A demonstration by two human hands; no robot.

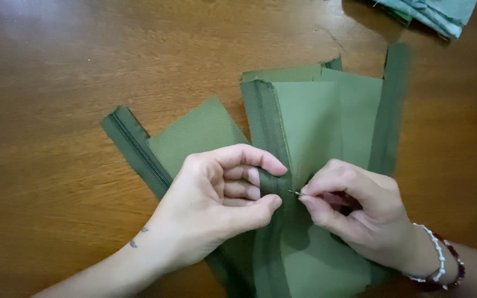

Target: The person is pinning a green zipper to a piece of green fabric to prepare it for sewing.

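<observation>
Two hands working a pin into olive-green fabric with zipper tape, on a wooden table [56, 83].

At 8 o'clock, a loose zipper strip [133, 146] lies flat. The left hand [216, 201] pinches the folded fabric panel [316, 121] at centre. At 4 o'clock, the right hand [360, 212] pinches a pin [294, 192] against it. At 1 o'clock lies a pale green cloth stack [437, 12].

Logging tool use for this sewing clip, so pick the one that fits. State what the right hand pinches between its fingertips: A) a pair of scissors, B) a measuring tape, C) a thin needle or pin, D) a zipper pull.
C: the right hand pinches a thin metal needle or pin, its tip aimed at the zipper tape on the green fabric that the left hand grips.
</observation>
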